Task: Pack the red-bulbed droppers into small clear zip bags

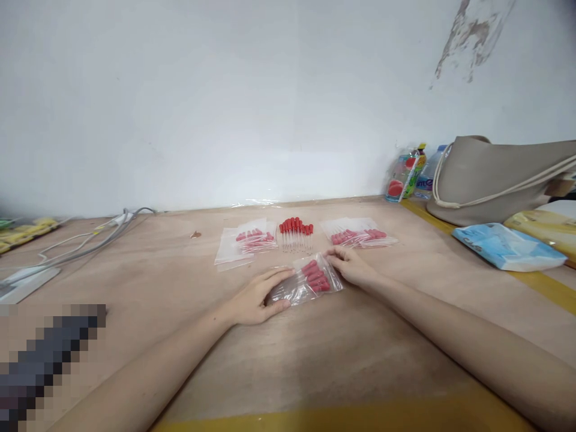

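Note:
A clear zip bag [294,294] lies on the table in front of me, holding several droppers with red rubber bulbs [316,276]. My left hand [261,297] has the left end of this bag between its thumb and fingers. At the bag's upper right corner, the curled fingers of my right hand [351,266] pinch the edge. Behind the bag, loose droppers [296,231] stand out in a row, bulbs toward the wall. Bagged droppers [256,240] are piled to their left, with flat clear bags [231,249] beside them. More bagged droppers [360,236] form a pile on the right.
Bottles [405,174], a grey bag with a cord [495,171] and a blue packet [508,246] are at the right. Cables [90,246] and a yellow object [27,234] lie at the left. A wall [270,108] bounds the table [252,366]. A pixelated dark object [45,360] is lower left.

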{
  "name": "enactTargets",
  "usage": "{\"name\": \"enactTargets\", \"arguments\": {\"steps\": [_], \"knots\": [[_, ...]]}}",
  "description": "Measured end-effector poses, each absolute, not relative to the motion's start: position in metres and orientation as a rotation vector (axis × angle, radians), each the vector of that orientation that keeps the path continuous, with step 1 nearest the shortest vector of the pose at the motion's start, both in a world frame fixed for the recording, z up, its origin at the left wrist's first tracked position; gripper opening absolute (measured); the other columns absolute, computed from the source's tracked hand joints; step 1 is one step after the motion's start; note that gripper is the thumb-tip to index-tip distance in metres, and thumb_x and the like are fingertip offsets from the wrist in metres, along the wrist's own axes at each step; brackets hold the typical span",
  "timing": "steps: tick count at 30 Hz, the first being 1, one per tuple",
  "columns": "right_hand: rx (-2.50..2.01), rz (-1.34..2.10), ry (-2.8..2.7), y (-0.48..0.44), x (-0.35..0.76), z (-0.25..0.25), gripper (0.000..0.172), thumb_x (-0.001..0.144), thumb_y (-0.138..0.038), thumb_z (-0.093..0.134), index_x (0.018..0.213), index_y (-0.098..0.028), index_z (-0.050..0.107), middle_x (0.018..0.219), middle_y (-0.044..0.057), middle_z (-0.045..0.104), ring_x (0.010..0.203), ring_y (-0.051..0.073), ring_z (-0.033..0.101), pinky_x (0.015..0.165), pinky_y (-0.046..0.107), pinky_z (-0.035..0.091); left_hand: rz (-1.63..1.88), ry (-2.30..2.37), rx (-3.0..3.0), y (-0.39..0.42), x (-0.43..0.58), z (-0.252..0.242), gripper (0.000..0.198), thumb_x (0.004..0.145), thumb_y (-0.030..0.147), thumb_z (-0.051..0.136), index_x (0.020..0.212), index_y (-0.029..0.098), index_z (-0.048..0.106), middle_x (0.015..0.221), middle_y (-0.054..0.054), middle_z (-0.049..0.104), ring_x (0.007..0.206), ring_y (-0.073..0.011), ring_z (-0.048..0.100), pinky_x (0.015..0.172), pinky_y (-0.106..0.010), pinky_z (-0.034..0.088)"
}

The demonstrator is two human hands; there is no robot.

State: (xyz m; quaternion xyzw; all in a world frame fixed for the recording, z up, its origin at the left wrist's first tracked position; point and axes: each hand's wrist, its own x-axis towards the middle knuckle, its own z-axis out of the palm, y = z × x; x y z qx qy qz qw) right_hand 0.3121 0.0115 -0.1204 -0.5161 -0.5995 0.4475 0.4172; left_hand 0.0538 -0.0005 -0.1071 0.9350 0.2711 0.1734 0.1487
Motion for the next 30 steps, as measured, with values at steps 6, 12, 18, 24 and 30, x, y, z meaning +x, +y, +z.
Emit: {"name": "enactTargets", "arguments": {"steps": [6,12,18,24,30], "knots": [[-1.255,1.28,-1.571,0.01,0.311,-0.115,0.026,0.071,-0.042,0.06,0.078,-0.017,0.059,0.072,0.002,0.064,0.073,0.017,0.059,0.068,0.029,0.046,0.506,0.785,2.675,0.0,0.053,-0.106,0.057,0.085,0.038,0.051,0.135,0.023,0.03,0.135,-0.008,0.041,0.123,-0.0237,0.039,0.103,-0.042,0.033],[-1.12,1.442,-1.383,0.007,0.312,-0.105,0.015,0.07,-0.031,0.061,0.073,-0.016,0.058,0.066,0.0,0.064,0.058,0.013,0.058,0.057,0.025,0.047,0.616,0.78,2.649,-0.002,0.052,-0.106,0.053,0.083,0.035,0.054,0.131,0.022,0.036,0.134,-0.008,0.04,0.122,-0.0226,0.04,0.101,-0.038,0.034],[-1.042,1.263,-0.998,0.022,0.343,-0.079,0.005,0.072,-0.019,0.055,0.07,-0.016,0.052,0.06,0.002,0.062,0.05,0.013,0.059,0.049,0.027,0.05,1.182,1.286,2.671,0.02,0.041,-0.109,0.023,0.083,0.03,0.051,0.103,0.019,0.056,0.103,-0.007,0.057,0.1,-0.0228,0.051,0.089,-0.038,0.04],[-0.956,0.917,-0.796,0.044,0.359,-0.079,0.009,0.075,-0.016,0.05,0.078,-0.021,0.043,0.067,-0.004,0.06,0.053,0.01,0.06,0.05,0.023,0.051,1.131,2.117,2.338,0.067,0.0,-0.105,0.024,0.081,0.025,0.046,0.101,0.019,0.058,0.101,-0.007,0.058,0.103,-0.0257,0.05,0.092,-0.039,0.036],[-1.142,0.848,-0.821,0.065,0.341,-0.106,0.014,0.07,-0.016,0.05,0.077,-0.021,0.039,0.081,-0.001,0.057,0.067,0.012,0.061,0.055,0.025,0.051,0.747,2.215,2.228,0.083,-0.026,-0.111,0.04,0.081,0.042,0.046,0.108,0.016,0.059,0.121,-0.012,0.054,0.118,-0.031,0.043,0.099,-0.046,0.029]]}}
